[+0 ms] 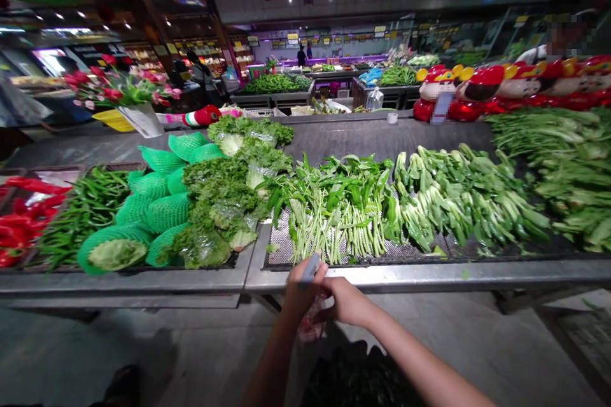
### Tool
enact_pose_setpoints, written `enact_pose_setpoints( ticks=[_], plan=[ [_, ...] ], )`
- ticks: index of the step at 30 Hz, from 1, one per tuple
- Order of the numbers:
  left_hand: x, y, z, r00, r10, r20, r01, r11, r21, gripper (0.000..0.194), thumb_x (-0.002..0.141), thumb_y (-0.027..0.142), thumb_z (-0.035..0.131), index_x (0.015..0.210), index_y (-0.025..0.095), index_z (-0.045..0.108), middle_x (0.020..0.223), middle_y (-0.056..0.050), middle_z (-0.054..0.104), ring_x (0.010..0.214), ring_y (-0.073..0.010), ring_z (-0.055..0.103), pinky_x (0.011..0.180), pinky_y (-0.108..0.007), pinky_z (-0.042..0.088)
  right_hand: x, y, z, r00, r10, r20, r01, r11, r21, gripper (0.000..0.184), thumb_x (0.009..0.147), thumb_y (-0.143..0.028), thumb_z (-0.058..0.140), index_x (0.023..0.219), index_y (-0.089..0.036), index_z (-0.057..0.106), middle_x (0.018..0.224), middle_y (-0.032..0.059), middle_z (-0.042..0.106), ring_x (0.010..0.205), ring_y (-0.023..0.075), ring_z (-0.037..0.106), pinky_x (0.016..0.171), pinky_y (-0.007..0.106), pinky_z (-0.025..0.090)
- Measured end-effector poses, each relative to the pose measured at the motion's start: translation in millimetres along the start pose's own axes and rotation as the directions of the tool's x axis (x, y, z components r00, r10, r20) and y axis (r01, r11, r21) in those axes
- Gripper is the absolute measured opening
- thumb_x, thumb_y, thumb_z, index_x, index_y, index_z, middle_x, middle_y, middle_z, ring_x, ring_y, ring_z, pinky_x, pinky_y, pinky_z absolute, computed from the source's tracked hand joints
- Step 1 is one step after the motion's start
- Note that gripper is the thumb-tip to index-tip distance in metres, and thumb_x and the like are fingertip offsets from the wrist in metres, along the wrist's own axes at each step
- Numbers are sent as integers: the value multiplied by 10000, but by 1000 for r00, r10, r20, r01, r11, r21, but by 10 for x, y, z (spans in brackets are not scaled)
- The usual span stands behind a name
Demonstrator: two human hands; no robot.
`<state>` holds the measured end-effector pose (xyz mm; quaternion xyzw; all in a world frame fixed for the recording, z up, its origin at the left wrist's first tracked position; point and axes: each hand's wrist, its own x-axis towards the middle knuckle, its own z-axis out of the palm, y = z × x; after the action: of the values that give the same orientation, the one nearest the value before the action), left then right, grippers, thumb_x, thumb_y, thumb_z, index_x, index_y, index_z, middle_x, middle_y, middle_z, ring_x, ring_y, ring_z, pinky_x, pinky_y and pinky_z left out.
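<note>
Head view: hands (319, 296) at plastic bag (310, 324); greens (344, 210) beyond steel rim (429, 275)

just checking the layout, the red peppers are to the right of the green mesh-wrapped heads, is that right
No, the head view shows the red peppers to the left of the green mesh-wrapped heads, not the right.

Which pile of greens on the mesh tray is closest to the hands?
The long-stemmed leafy bunch, directly beyond the left hand and right hand. The bok choy sits further right, and the longer greens further still.
</note>
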<state>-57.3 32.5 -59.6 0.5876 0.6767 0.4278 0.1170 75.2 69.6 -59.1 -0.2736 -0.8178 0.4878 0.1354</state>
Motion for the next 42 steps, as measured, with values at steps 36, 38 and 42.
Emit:
enact_pose_setpoints(
  ticks=[36, 38, 42],
  plan=[
    [325, 391, 527, 986, -118, 115, 162, 829, -536, 336, 820, 411, 535, 1050, 172, 589, 886, -73, 673, 858, -209, 648, 812, -331, 529, -211, 269, -262, 956, 113, -270, -90, 991, 96, 589, 496, -222, 720, 1052, -178, 530, 950, 39, 615, 806, 200, 568, 684, 278, 428],
    [360, 398, 539, 987, -116, 113, 158, 837, -525, 300, 814, 417, 544, 974, 175, 620, 840, -64, 674, 824, -206, 650, 781, -324, 535, -213, 270, -295, 957, 118, -265, -100, 992, 81, 601, 498, -222, 716, 1065, -180, 525, 943, 38, 616, 796, 199, 568, 668, 274, 424],
    [380, 402, 571, 986, -133, 96, 163, 850, -500, 283, 806, 424, 558, 916, 174, 635, 792, -51, 669, 756, -192, 651, 745, -315, 540, -220, 273, -315, 957, 126, -261, -107, 991, 86, 611, 486, -250, 734, 1054, -169, 523, 920, 38, 619, 771, 193, 568, 645, 268, 420]
  ],
)
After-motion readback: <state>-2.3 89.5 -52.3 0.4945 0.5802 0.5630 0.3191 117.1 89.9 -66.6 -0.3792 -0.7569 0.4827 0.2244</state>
